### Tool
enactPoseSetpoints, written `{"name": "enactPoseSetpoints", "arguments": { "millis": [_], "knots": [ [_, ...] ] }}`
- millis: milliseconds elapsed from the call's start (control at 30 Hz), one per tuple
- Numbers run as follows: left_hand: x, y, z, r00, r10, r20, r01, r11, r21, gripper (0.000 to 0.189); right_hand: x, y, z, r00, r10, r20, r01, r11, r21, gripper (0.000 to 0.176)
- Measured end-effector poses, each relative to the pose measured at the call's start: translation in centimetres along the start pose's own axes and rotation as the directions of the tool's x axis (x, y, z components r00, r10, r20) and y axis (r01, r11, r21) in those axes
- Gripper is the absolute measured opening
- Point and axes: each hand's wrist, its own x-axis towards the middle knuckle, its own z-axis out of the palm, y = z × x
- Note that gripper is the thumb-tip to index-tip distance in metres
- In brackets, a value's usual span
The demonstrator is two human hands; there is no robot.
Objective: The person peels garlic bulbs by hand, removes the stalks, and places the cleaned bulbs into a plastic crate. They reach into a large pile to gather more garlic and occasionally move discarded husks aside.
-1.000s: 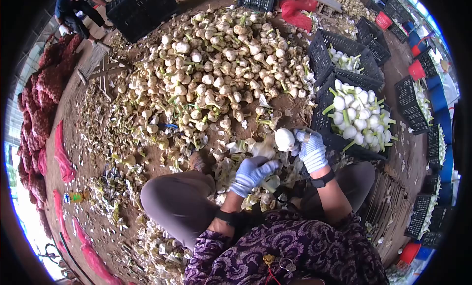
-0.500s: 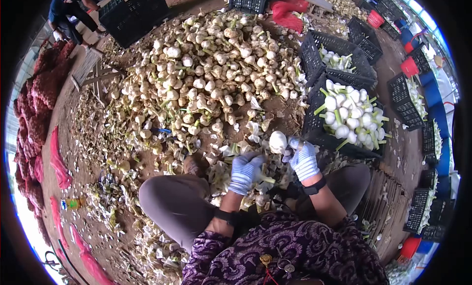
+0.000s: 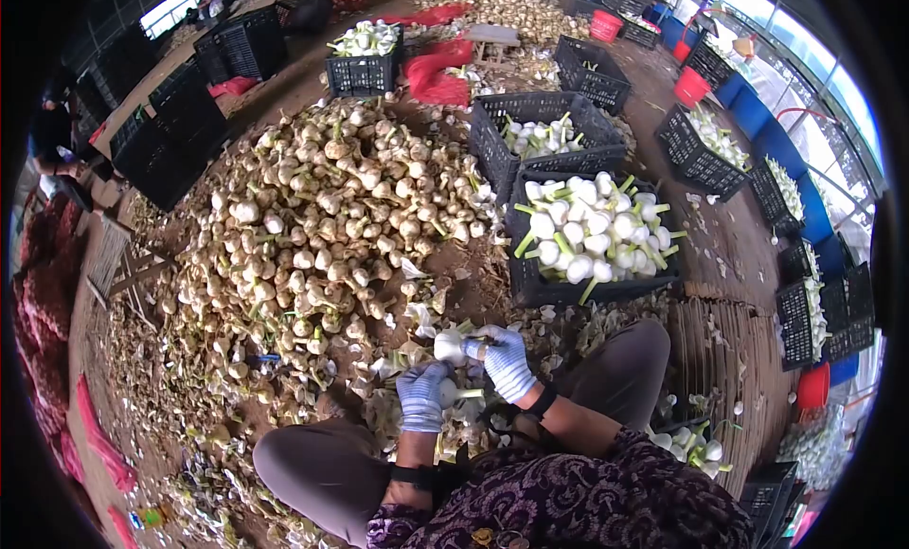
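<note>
One heap of unpeeled garlic (image 3: 322, 217), bulbs too many to count. Right of the heap, two black crates: a full crate (image 3: 587, 291) and a sparse crate (image 3: 488, 156). At the heap's near edge, two gloved hands, left hand (image 3: 423, 396) and right hand (image 3: 507, 361), and one peeled bulb (image 3: 450, 345).

Garlic pile (image 3: 322, 217) lies ahead-left; filled crate (image 3: 587, 291) ahead-right, second crate (image 3: 568, 161) seemingly behind it.

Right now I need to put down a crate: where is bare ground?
Barest: the dirt strip between the full crate and the crates along the right. The woven mat below it is mostly free. Peels and the garlic pile crowd around the left hand and the bulb in the right hand.
</note>
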Motion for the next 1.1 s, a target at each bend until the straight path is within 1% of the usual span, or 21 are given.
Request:
{"name": "enactPoseSetpoints", "arguments": {
  "millis": [33,100,233,267,300,367,400,433,467,500,533,567,600,667,700,767,867,900,967,1033,1100],
  "knots": [
    [0.0,-0.3,-0.1,1.000,0.009,-0.010,-0.009,1.000,-0.017,0.005,-0.1,-0.4,0.0,0.987,0.159,-0.016,-0.155,0.977,0.143,0.007],
    [0.1,-0.3,0.0,0.999,0.041,-0.023,-0.041,0.999,0.006,0.002,0.5,-0.1,-1.1,0.963,0.267,0.042,-0.265,0.905,0.333,0.016],
    [-0.1,0.9,-0.2,0.978,0.199,-0.056,-0.179,0.953,0.244,0.004,0.8,-1.2,-1.9,0.883,0.340,0.324,-0.469,0.606,0.642,0.021],
    [0.4,0.9,-0.7,0.973,0.229,-0.002,-0.220,0.937,0.271,0.008,1.2,-0.9,-2.0,0.875,0.352,0.332,-0.482,0.567,0.668,0.024],
    [0.5,0.5,-0.5,0.973,0.231,0.024,-0.233,0.965,0.123,0.018,1.2,-0.9,-2.2,0.875,0.405,0.266,-0.474,0.602,0.643,0.022],
    [0.5,0.2,-0.4,0.962,0.219,0.163,-0.204,0.973,-0.107,0.031,1.4,-1.2,-2.4,0.868,0.386,0.314,-0.495,0.607,0.622,0.021],
    [-0.4,1.4,0.2,0.938,0.215,0.272,-0.182,0.973,-0.139,0.033,1.2,-1.2,-2.2,0.884,0.396,0.249,-0.464,0.677,0.571,0.020],
    [-1.5,2.7,0.7,0.901,0.209,0.379,-0.155,0.974,-0.167,0.035,1.1,-0.6,-2.6,0.894,0.325,0.309,-0.446,0.703,0.553,0.018],
    [-2.1,3.6,0.8,0.919,0.108,0.380,-0.076,0.992,-0.097,0.038,0.9,-0.8,-2.4,0.924,0.281,0.261,-0.377,0.790,0.483,0.019],
    [-2.2,3.4,0.8,0.936,0.017,0.352,0.056,0.979,-0.198,0.035,0.7,-1.3,-2.2,0.949,0.229,0.216,-0.300,0.865,0.403,0.020],
    [-2.2,3.6,0.8,0.939,-0.040,0.341,0.126,0.964,-0.233,0.032,0.6,-1.6,-2.1,0.947,0.233,0.220,-0.306,0.863,0.403,0.020],
    [-2.3,3.8,0.8,0.938,-0.095,0.333,0.192,0.944,-0.269,0.029,0.5,-2.0,-2.0,0.967,0.142,0.213,-0.196,0.944,0.264,0.021],
    [-2.2,3.5,0.6,0.940,-0.096,0.328,0.191,0.944,-0.270,0.029,0.4,-2.3,-1.9,0.974,0.048,0.219,-0.075,0.990,0.120,0.022],
    [-1.7,2.9,0.3,0.961,-0.128,0.246,0.187,0.954,-0.234,0.021,0.4,-3.1,-1.8,0.976,0.002,0.218,-0.016,0.998,0.061,0.022],
    [-1.6,2.8,0.2,0.961,-0.129,0.246,0.188,0.954,-0.232,0.021,0.5,-3.5,-1.8,0.975,-0.045,0.218,0.047,0.999,-0.003,0.021],
    [-1.6,2.6,0.2,0.996,-0.002,0.092,0.014,0.991,-0.133,0.017,0.5,-3.8,-2.0,0.975,-0.044,0.219,0.068,0.992,-0.103,0.016],
    [-1.5,2.7,0.2,0.996,-0.021,0.090,0.031,0.994,-0.107,0.014,0.3,-3.3,-1.8,0.934,-0.173,0.313,0.293,0.873,-0.390,0.016],
    [-1.3,2.6,0.3,0.993,0.003,0.119,0.007,0.996,-0.084,0.015,0.3,-3.2,-1.5,0.932,-0.169,0.320,0.291,0.874,-0.388,0.016],
    [-1.1,2.8,0.4,0.993,-0.028,0.116,0.030,0.999,-0.016,0.016,0.2,-3.0,-1.1,0.814,-0.362,0.455,0.549,0.735,-0.398,0.018],
    [-1.4,3.2,0.4,0.979,-0.131,0.155,0.153,0.978,-0.140,0.016,-0.1,-3.6,-0.8,0.822,-0.340,0.457,0.520,0.776,-0.358,0.018],
    [-1.3,2.9,0.2,0.984,-0.107,0.142,0.129,0.979,-0.160,0.013,-0.1,-3.5,-0.9,0.906,-0.214,0.365,0.348,0.867,-0.358,0.016]
  ]
}}
